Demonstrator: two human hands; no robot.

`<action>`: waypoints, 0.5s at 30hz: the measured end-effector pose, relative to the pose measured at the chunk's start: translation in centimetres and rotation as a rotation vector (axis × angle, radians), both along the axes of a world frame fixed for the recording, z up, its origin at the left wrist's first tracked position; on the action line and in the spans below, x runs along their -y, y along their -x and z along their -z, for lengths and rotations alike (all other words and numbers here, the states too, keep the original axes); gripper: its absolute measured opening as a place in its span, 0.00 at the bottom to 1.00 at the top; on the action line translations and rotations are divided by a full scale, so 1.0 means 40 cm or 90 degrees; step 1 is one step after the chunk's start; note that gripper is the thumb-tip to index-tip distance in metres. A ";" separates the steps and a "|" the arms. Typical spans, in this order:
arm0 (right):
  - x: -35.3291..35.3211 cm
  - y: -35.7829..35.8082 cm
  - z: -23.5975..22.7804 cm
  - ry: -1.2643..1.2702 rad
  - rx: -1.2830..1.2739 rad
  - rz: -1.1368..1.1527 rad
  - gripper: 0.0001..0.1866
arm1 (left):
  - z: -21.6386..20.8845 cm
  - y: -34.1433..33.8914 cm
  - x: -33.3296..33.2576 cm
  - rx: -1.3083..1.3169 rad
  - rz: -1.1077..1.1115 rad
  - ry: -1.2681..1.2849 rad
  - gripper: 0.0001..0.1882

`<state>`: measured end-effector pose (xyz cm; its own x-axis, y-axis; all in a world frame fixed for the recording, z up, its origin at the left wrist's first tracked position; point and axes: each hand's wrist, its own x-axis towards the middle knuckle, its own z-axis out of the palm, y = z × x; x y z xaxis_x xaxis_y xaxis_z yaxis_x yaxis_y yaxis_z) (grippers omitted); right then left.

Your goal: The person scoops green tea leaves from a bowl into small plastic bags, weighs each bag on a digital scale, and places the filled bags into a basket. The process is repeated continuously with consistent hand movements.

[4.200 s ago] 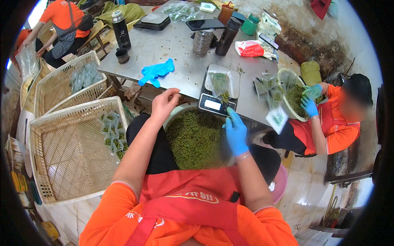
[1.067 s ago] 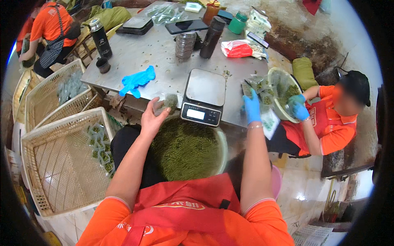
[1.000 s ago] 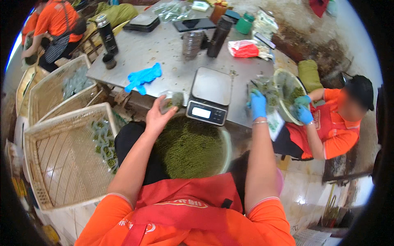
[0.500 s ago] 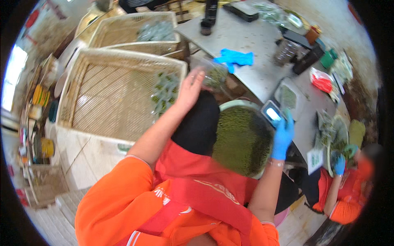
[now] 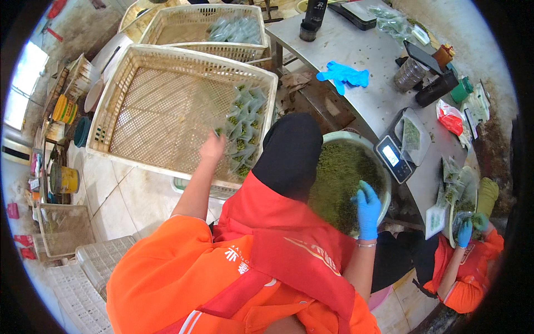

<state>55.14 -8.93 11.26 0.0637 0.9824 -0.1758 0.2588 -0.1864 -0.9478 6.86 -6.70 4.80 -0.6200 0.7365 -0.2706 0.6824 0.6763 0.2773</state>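
Observation:
My left hand (image 5: 213,148), bare and smeared by motion, is inside a large cream plastic crate (image 5: 100,136). A small green-filled clear bag (image 5: 218,132) shows at its closed fingertips, partly blurred. Right beside it, rows of small clear bags of green leaves (image 5: 243,131) line the crate's right side. My right hand (image 5: 367,211), in a blue glove, hovers over a round basin (image 5: 384,161) full of loose green leaves (image 5: 339,183). Its fingers are bent and apart from the thumb, with nothing visible between them. A digital scale (image 5: 393,158) with a lit display bears a filled bag (image 5: 411,135).
A metal table (image 5: 356,50) runs along the right, with a blue glove (image 5: 343,77), a dark cup (image 5: 308,30) and a black tool-like item (image 5: 436,89). A second crate (image 5: 167,28) holds clear bags. At right a co-worker's gloved hand (image 5: 464,234) handles leaves over a tray.
My left hand has moved left and down into the crate, away from the crate's right edge. My right hand has left the scale and dropped over the basin. The view has shifted.

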 end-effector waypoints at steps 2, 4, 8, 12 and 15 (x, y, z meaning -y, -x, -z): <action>0.011 -0.003 0.017 -0.114 0.290 -0.081 0.19 | 0.076 -0.044 0.016 -0.044 0.118 -0.006 0.39; 0.025 0.016 -0.007 0.006 0.443 -0.109 0.21 | 0.179 -0.004 0.033 -0.040 0.154 -0.112 0.41; 0.047 0.029 0.041 0.054 0.570 -0.150 0.22 | -0.093 -0.096 -0.020 0.044 0.128 -0.053 0.40; 0.067 0.064 0.097 0.093 0.542 -0.224 0.18 | -0.179 -0.188 -0.081 0.005 0.248 -0.426 0.27; 0.063 0.059 0.108 0.083 0.435 -0.196 0.14 | -0.294 -0.360 -0.132 0.072 0.411 -0.573 0.16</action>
<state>52.76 -11.44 6.93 -0.0742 0.9473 -0.3117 0.8387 -0.1098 -0.5334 21.26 -1.41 16.56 -0.0553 0.8680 0.4935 0.7739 -0.2751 0.5705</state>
